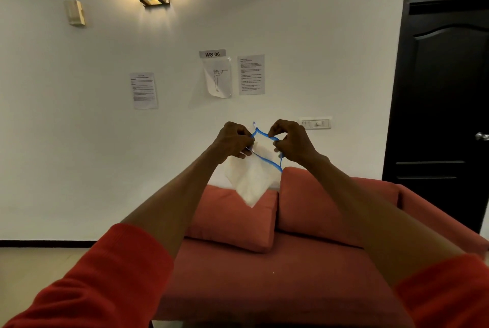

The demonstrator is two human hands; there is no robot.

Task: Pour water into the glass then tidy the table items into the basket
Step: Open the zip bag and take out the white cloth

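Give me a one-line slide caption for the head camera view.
Both hands, left hand and right hand, pinch a blue-edged white bag open above a red sofa.

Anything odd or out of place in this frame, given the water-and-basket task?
Yes. No glass, water, table or basket is in view. Both hands, left and right, are raised before the wall, pinching the blue-edged mouth of a white bag above a red sofa. Nothing looks spilled or damaged.
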